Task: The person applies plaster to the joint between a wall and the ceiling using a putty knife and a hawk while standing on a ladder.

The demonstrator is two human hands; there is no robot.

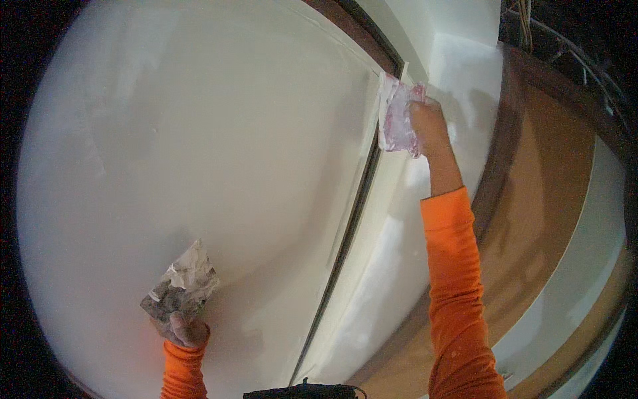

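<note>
My right hand (430, 126) is raised at the upper right, its fingers closed round a pinkish putty spreader (399, 118) smeared with white. The spreader's far edge lies against the border of a broad white panel (212, 159), where a dark groove (352, 229) runs down it. Lower left, my left hand (189, 330) grips a flat grey putty plate (159, 306), thumb on top. A lump of white putty (193, 266) is spread over the plate's upper part. The plate is held in front of the panel, apart from the spreader.
Right of the groove runs a white strip of wall (392, 233), then a broad brown surface (538, 179) with a darker brown edge. Loose cables (525, 23) hang at the top right. A black object (302, 391) shows at the bottom edge.
</note>
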